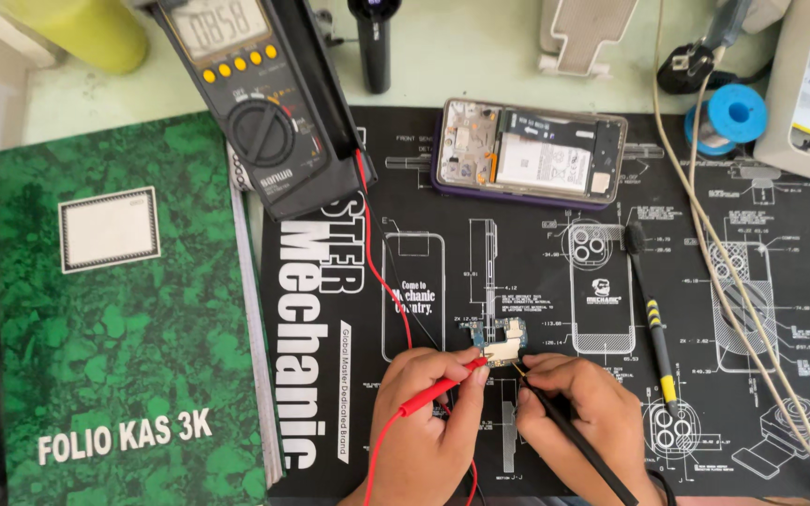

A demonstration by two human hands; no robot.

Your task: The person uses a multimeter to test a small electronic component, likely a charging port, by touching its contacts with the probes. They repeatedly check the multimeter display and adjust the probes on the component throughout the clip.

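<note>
My left hand [424, 426] is closed around the red probe [438, 389], its tip resting at the left edge of the small circuit board [502, 342] that lies on the black work mat [555, 281], just ahead of both hands. My right hand [578, 417] is closed around the black probe [569, 426], pinched like a pen, with its tip touching the board's lower right corner. The red lead [382, 272] trails back up the mat to the multimeter [255, 103] propped at the top left, beside the green ledger book [124, 309].

As I judge it, the main risk is slipping. The board is loose on the mat with nothing pinning it, so uneven pressure from either probe could skate it sideways and drag a tip across neighbouring contacts, bridging them. The two tips also sit close together, so a small tremor could bring them into contact and spoil the reading. The red lead runs under my left wrist, and a tug there might pull the tip off its spot.

Further up, the opened phone [529, 152] lies with its insides exposed, and a black brush [653, 319] rests to the right of my hands, near enough to get knocked.
</note>
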